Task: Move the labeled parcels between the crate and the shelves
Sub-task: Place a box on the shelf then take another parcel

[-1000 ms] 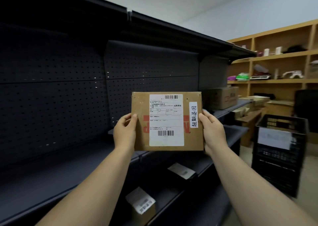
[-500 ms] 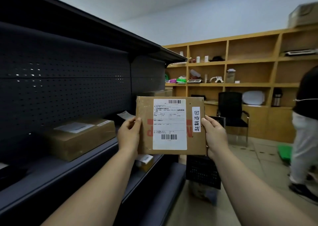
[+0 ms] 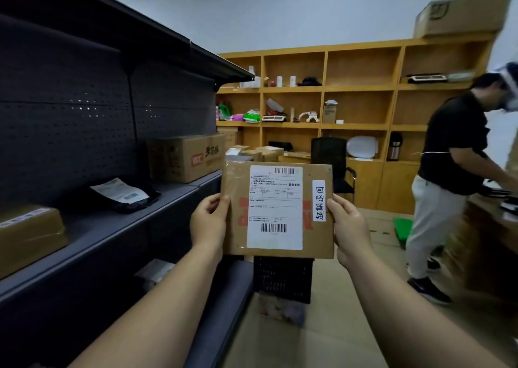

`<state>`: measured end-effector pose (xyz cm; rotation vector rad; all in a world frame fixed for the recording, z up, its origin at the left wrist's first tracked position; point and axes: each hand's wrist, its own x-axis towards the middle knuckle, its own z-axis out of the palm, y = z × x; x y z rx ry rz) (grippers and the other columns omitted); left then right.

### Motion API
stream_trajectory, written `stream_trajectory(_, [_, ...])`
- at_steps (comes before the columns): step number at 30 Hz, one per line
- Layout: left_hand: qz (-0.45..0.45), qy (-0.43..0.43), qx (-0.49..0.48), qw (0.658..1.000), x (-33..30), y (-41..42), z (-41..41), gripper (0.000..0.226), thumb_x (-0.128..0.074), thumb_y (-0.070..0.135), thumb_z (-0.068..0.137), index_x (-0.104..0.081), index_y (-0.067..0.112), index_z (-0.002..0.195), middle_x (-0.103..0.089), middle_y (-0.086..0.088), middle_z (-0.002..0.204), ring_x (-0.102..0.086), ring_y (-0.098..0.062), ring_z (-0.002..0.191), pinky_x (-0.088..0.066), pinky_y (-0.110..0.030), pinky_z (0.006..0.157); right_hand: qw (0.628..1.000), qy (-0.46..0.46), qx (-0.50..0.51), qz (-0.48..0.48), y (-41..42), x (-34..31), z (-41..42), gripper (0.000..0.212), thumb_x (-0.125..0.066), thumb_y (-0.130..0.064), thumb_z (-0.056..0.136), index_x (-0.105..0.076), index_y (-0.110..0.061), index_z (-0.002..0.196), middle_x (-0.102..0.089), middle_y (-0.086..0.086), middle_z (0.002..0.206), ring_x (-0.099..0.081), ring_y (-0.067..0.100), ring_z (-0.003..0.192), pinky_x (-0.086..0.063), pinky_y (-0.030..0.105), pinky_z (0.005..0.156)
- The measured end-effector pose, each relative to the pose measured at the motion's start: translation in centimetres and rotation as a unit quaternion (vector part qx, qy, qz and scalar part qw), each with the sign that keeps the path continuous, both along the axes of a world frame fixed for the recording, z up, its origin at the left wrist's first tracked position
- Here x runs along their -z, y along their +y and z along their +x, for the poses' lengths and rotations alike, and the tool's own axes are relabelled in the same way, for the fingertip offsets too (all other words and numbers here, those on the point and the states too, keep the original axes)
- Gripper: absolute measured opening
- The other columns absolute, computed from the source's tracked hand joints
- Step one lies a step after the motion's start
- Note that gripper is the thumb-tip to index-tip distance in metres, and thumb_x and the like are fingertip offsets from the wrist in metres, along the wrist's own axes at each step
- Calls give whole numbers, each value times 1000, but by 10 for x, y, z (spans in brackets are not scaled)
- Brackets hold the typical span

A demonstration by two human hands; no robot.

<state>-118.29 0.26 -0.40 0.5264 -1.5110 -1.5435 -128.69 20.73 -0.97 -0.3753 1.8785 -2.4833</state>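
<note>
I hold a flat brown cardboard parcel point(image 3: 316, 238) upright in front of me, its white shipping label and a small handwritten sticker facing me. My left hand point(image 3: 208, 221) grips its left edge and my right hand point(image 3: 349, 228) grips its right edge. A black plastic crate point(image 3: 283, 279) stands on the floor straight ahead, partly hidden below the parcel. The dark metal shelves point(image 3: 117, 227) run along my left side.
On the dark shelf lie a black bag parcel point(image 3: 126, 195), a brown box point(image 3: 28, 228) and a large carton point(image 3: 185, 157). A person in a black shirt point(image 3: 448, 177) stands at the right. Wooden shelving point(image 3: 361, 87) and a black chair point(image 3: 330, 157) fill the back.
My view has swung right along the dark shelves toward the wooden shelving. The crate now sits straight ahead below the parcel. Both hands keep the same hold on the parcel.
</note>
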Motion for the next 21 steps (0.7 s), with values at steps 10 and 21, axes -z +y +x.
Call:
stream_trajectory(10, [7,-17,59,998,22,-50,-154,13,-60,34,89,-65,26,98,-68,5,91,-66,-12,81,-48,-26,60,999,-13,45,-3,-37,19,-131,21,-60,-34,89,-59,-35,110,-75,-4,84,-70,15,77,-51,24,47])
stream_trajectory(21, [1,-26,104,994,13,-132,-348,24,-60,34,89,-63,21,109,-68,3,98,-65,-15,86,-54,-33,72,996,-19,88,-13,-112,13,-305,24,-59,-33,90,-57,-35,114,-75,0,90,-71,17,81,-52,24,47])
